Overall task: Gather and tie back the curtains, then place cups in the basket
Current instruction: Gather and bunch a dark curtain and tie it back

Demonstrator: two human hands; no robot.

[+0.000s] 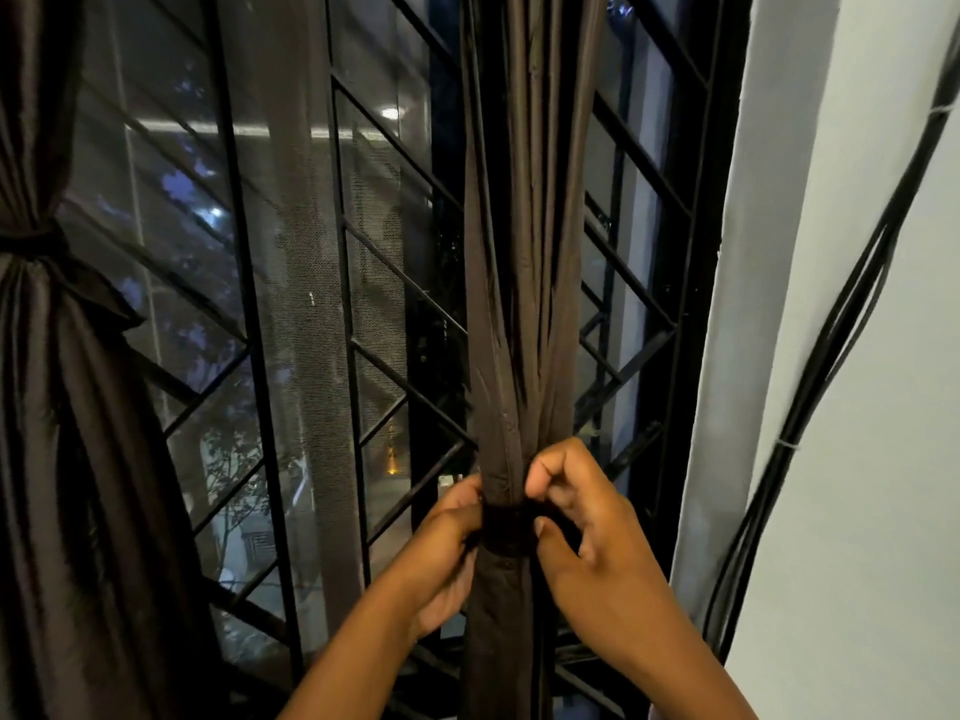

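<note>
A dark brown curtain hangs bunched into a narrow column before the window. A dark tie band wraps around it low down. My left hand grips the bundle and band from the left side. My right hand pinches the band at the right side, thumb and fingers curled on the fabric. A second brown curtain at the far left hangs gathered, cinched by its own tie. No cups or basket are in view.
A black metal window grille with diagonal bars and a mesh screen stands behind the curtains, with a night street beyond it. A white wall rises on the right, with black cables running down it.
</note>
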